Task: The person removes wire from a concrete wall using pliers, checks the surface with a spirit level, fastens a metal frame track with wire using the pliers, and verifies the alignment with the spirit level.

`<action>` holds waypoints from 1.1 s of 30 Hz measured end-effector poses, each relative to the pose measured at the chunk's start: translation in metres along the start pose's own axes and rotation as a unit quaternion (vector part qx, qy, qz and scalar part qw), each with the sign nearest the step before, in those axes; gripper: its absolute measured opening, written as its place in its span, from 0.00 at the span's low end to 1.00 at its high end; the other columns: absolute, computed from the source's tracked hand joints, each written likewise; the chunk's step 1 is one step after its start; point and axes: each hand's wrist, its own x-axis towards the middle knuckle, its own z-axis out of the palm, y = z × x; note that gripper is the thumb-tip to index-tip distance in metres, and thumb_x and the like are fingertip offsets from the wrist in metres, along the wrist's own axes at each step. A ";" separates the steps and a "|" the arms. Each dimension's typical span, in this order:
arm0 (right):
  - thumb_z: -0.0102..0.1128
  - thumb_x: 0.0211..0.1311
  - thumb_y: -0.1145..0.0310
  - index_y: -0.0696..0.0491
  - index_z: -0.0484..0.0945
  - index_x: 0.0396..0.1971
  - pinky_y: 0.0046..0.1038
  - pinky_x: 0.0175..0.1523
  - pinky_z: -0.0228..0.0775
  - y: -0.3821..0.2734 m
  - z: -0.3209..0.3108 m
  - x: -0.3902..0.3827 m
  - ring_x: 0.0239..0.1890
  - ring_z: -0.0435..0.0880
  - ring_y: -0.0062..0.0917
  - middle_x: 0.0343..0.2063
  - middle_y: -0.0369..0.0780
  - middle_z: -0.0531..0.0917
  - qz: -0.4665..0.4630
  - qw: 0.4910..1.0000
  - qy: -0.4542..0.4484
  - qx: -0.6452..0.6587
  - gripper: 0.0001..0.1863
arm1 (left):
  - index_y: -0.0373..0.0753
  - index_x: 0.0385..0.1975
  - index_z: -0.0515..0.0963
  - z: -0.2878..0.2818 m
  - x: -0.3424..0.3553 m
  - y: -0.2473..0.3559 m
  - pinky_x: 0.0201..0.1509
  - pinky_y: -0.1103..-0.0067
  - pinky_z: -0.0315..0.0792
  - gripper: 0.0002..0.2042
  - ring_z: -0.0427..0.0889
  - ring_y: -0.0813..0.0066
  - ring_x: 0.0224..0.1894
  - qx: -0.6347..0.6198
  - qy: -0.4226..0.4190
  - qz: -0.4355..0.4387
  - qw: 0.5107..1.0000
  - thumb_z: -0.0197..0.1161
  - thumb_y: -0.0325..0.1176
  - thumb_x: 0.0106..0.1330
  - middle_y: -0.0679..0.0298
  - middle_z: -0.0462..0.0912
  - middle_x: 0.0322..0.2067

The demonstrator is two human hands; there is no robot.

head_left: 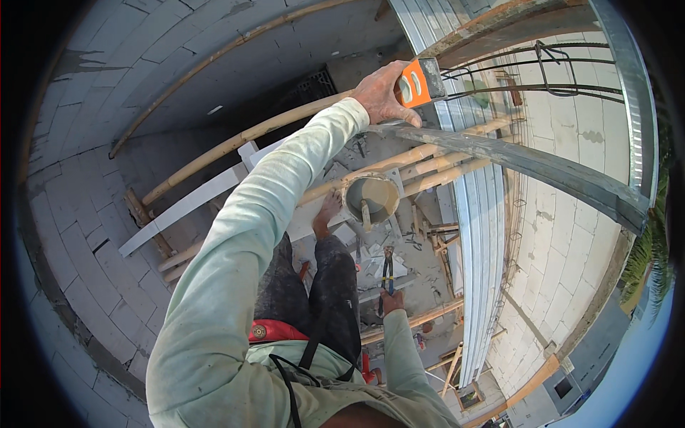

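Note:
My left hand (382, 93) is raised, with fingers closed around the end of an orange tool (417, 83), apparently a spirit level, beside rebar (556, 89) and a timber form board (492, 28). A long grey metal channel (514, 150) runs just below that hand. Lower down, my right hand (392, 300) grips long-handled pliers (387, 267) with dark blue handles and the jaws upward. A bucket of grey mortar (369, 194) with a stick or handle in it sits between my two hands in the view.
Bamboo poles (435, 170) and planks form a platform under my bare foot (327, 210). Stacked galvanized profiles (478, 264) run along the right. Light block walls (564, 235) stand both sides. Broken block pieces and debris (374, 257) lie below. Palm fronds (638, 271) show beyond the wall.

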 end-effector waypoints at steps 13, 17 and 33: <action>0.60 0.59 0.66 0.60 0.76 0.22 0.31 0.14 0.66 -0.005 -0.006 0.004 0.10 0.76 0.27 0.15 0.42 0.79 0.023 1.000 -0.004 -0.003 0.12 | 0.34 0.55 0.60 0.011 0.003 -0.016 0.55 0.71 0.70 0.55 0.74 0.64 0.51 -0.062 -0.054 0.034 0.996 0.81 0.57 0.25 0.58 0.73 0.46; 0.60 0.59 0.66 0.59 0.77 0.22 0.31 0.15 0.67 -0.025 -0.006 -0.006 0.10 0.75 0.27 0.15 0.41 0.79 0.011 0.999 0.019 -0.041 0.12 | 0.33 0.52 0.60 0.004 0.002 -0.006 0.47 0.70 0.73 0.55 0.78 0.62 0.43 -0.046 -0.084 0.003 0.995 0.81 0.58 0.23 0.57 0.77 0.37; 0.59 0.59 0.66 0.61 0.77 0.18 0.32 0.17 0.69 -0.035 -0.014 0.010 0.11 0.76 0.28 0.13 0.42 0.79 0.016 1.000 -0.003 -0.020 0.15 | 0.32 0.46 0.57 -0.002 0.005 0.001 0.45 0.69 0.73 0.54 0.79 0.56 0.39 -0.024 -0.123 0.010 0.992 0.82 0.58 0.22 0.51 0.76 0.31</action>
